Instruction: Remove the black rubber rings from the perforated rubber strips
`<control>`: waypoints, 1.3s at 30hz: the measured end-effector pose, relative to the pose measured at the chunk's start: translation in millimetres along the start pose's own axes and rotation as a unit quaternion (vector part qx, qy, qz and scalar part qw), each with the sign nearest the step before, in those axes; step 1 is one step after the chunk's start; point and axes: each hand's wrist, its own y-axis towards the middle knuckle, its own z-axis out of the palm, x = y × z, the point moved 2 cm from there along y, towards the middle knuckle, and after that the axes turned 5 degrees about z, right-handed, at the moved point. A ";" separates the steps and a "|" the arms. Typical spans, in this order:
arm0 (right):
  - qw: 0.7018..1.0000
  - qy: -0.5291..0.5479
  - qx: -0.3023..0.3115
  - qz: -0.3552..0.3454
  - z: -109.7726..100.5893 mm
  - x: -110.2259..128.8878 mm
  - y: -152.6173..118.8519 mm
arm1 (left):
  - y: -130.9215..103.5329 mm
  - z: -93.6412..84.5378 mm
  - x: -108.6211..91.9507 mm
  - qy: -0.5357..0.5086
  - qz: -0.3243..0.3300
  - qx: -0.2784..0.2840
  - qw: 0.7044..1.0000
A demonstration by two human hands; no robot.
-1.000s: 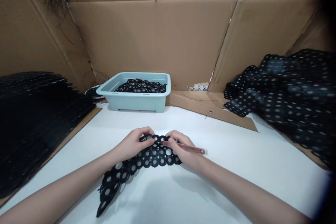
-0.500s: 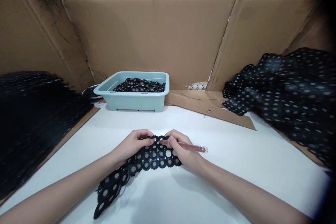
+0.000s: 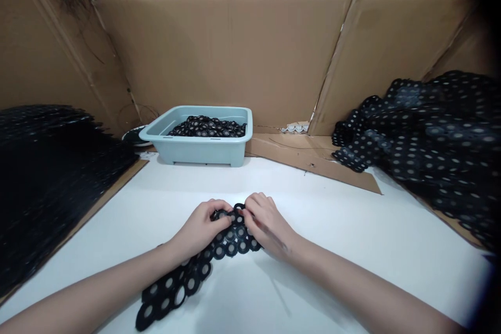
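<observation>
A strip of black fabric with round light dots [image 3: 230,235] lies across the white table, its left end trailing toward the near edge. My left hand [image 3: 205,227] pinches its upper edge between thumb and fingers. Just to the right, my right hand [image 3: 268,224] is closed round a slim reddish-brown tool [image 3: 276,238], blurred by motion, whose tip points at the strip's upper edge between the hands. The fingers of the right hand also touch the strip, and they cover part of the tool.
A light blue basin [image 3: 201,151] holding black dotted pieces stands at the back. Black stringy material [image 3: 55,182] is heaped at the left, and black dotted fabric [image 3: 422,135] at the right. Cardboard walls [image 3: 289,52] rise behind a flat cardboard piece [image 3: 336,173].
My right hand has turned, swinging the tool's rear end down toward the wrist. The strip has bunched up between the hands, and its left end has shifted slightly.
</observation>
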 end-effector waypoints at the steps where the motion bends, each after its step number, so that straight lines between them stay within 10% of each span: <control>1: 1.000 0.001 0.000 0.010 -0.2 -1.4 1.6 | 0.0 0.2 -0.7 0.015 0.007 0.003 1.000; 10: 0.990 0.131 0.035 0.028 -3.4 -15.3 4.3 | 9.2 -6.9 3.7 0.019 -0.013 0.024 0.999; 25: 0.994 -0.101 -0.016 -0.029 7.7 -2.4 -2.0 | -3.2 3.4 3.1 0.011 -0.065 -0.029 0.997; 39: 0.994 0.053 0.071 0.059 -5.6 -4.3 -1.4 | 1.7 -4.3 5.2 0.107 0.013 0.036 0.994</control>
